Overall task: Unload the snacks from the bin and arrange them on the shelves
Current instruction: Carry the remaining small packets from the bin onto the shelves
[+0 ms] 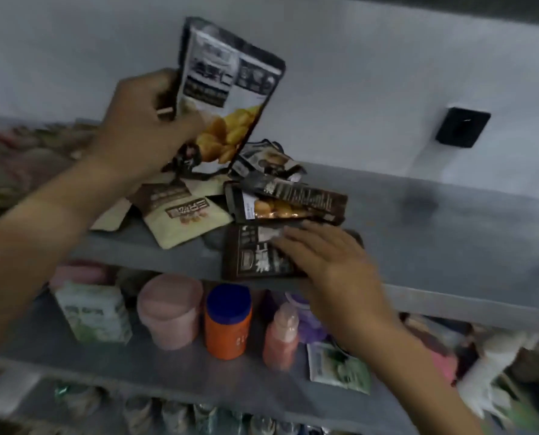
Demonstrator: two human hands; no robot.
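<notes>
My left hand point(142, 130) grips a black-and-white snack pouch point(227, 86) with yellow nuts printed on it, held upright above the top shelf point(434, 233). Under it lies a loose pile of pouches: a beige one point(186, 221), a dark one with a nut window point(287, 205), and crumpled ones behind. My right hand point(327, 255) lies with straight fingers on a dark brown pouch point(255, 255) that sits at the shelf's front edge. The bin is out of view.
The shelf below holds a pink tub point(170, 312), an orange bottle with a blue cap point(228, 321), a pink bottle point(282, 337) and green-white packets point(95, 312). A black box point(462, 127) is fixed to the grey wall. More goods lie at the far left and lower right.
</notes>
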